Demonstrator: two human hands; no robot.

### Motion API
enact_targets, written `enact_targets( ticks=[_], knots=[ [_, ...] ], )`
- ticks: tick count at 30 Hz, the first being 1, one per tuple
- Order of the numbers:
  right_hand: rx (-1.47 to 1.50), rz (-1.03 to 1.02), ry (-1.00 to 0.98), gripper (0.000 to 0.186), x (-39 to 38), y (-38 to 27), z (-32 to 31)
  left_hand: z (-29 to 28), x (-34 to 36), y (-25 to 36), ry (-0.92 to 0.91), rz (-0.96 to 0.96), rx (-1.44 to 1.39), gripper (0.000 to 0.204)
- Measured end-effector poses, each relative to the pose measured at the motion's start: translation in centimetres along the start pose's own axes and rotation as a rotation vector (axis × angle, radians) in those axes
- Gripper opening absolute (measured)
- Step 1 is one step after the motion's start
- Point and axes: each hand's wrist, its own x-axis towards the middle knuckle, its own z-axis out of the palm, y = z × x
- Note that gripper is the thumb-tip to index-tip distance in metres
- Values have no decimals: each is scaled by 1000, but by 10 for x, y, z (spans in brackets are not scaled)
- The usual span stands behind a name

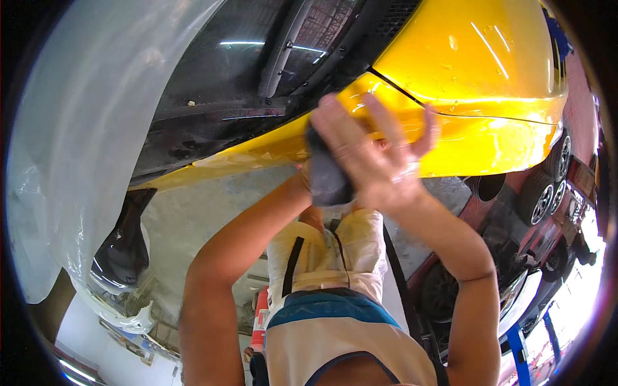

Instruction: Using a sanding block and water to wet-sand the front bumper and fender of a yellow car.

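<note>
My right hand (380, 161), blurred by motion, grips a dark grey pad (325, 164) by its side, with some fingers raised and spread, over the glossy yellow car panel (470, 145). My left hand (302, 180) is mostly hidden behind the pad and right hand, near the panel's lower edge; its fingers are unclear. Above the yellow strip is the dark windscreen base with a wiper (280, 61). A narrow seam runs across the yellow bodywork.
Translucent plastic sheet (77, 141) covers the left side, beside a dark side mirror (122, 251). Loose wheels (537, 199) stand at the right above blue metal posts (518, 347). A red cylinder (261, 315) is on the floor behind my legs.
</note>
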Motion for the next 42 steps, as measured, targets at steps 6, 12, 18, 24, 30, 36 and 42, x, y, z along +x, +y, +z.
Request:
enact_targets(
  ticks=[6,12,18,24,30,36,42],
  knots=[
    [-153,113,28,48,-5,22,-5,10,0,5,67,73,569,48],
    [-36,208,-11,48,11,17,-11,7,-18,-2,-205,53,-472,35],
    [90,175,-35,56,17,23,-8,27,-59,2,185,83,-507,32],
    [-3,125,72,51,-16,40,2,39,-62,8,-90,137,137,45],
    [-187,119,-11,66,-59,73,18,1,-20,-5,153,195,-259,33],
    [-353,-31,38,65,-83,109,27,-5,-17,-10,113,238,-268,40],
    [-184,-62,-98,73,-60,98,15,-3,-32,-10,4,114,-332,37]
  ],
)
